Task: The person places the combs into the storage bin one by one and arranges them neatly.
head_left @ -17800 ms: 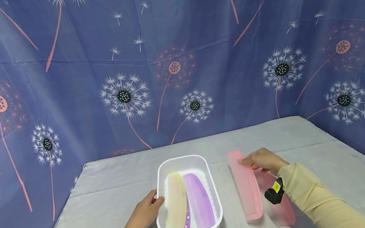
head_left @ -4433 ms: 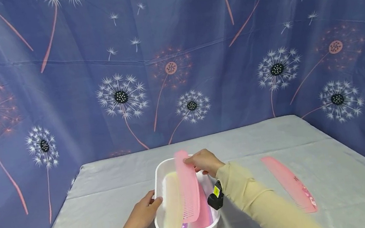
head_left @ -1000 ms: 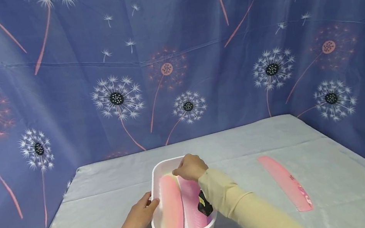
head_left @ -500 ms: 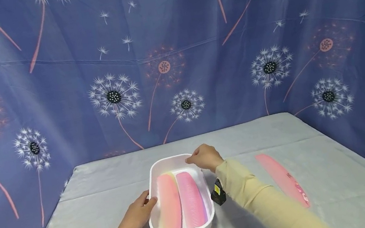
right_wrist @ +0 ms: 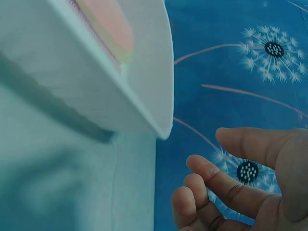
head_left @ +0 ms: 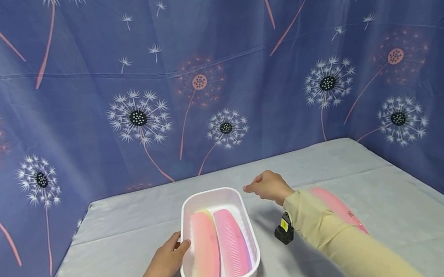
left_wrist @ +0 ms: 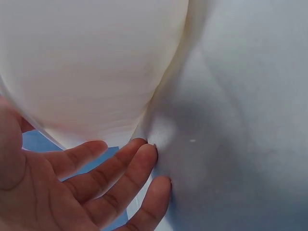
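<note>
A white plastic box point(head_left: 251, 238) stands on the cloth with combs lying in it. My left hand point(head_left: 166, 260) grips its left wall, thumb over the rim, fingers against the outside as the left wrist view shows. On the box's left side a pink comb point(head_left: 205, 249) lies over a pale yellow comb point(head_left: 208, 213); on the right another pink comb point(head_left: 232, 243) lies over a purple one point(head_left: 246, 253). My right hand point(head_left: 270, 186) hovers beyond the box's right rim, holding nothing. In the right wrist view its thumb point(right_wrist: 245, 142) and loosely bent fingers stand apart.
One pink comb point(head_left: 335, 205) with printed decoration lies on the grey-white tablecloth point(head_left: 406, 207) to the right, partly covered by my right sleeve point(head_left: 337, 231). A blue dandelion-print curtain point(head_left: 278, 116) closes off the back and sides.
My right hand has risen out of the box and moved right, past its rim toward the loose pink comb. Both top pink combs stay in place. The left hand keeps its hold.
</note>
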{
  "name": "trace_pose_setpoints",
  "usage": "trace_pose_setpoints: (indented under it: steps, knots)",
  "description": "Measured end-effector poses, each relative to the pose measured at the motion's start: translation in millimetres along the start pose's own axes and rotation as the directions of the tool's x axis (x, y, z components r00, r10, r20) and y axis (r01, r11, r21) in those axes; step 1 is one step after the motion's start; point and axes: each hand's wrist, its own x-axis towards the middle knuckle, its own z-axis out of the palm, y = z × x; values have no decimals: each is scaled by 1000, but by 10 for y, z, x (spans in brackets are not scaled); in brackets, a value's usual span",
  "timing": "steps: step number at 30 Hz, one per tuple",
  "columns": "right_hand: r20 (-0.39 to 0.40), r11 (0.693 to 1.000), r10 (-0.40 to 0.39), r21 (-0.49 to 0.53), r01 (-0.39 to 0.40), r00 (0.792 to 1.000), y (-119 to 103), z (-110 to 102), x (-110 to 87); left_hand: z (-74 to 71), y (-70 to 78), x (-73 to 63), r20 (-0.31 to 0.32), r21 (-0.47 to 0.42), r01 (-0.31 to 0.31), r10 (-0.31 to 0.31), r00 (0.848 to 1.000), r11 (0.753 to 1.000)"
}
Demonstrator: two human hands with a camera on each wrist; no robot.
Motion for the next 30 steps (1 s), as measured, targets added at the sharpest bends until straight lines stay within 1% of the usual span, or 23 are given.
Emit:
trace_pose_setpoints:
  steps: [6, 11, 19, 30]
  knots:
    - [-9, 1000, 14, -4, -14, 1000, 127, -158, -31, -2, 6, -6, -2, 4, -1, 1, 1000, 1000]
    - [-14, 1000, 9, 1, -9, 1000, 222, -302, -43, -2, 12, -6, -2, 6, 4, -4, 1000, 1000]
    - [13, 1000, 5, 2, -5, 1000, 367, -515, -65, 1, 13, -6, 2, 13, 12, -12, 1000, 1000]
    - [30, 1000, 10, -11, -10, 999, 651, -867, -100, -7, 17, 8, 10, 10, 20, -20, 1000, 1000]
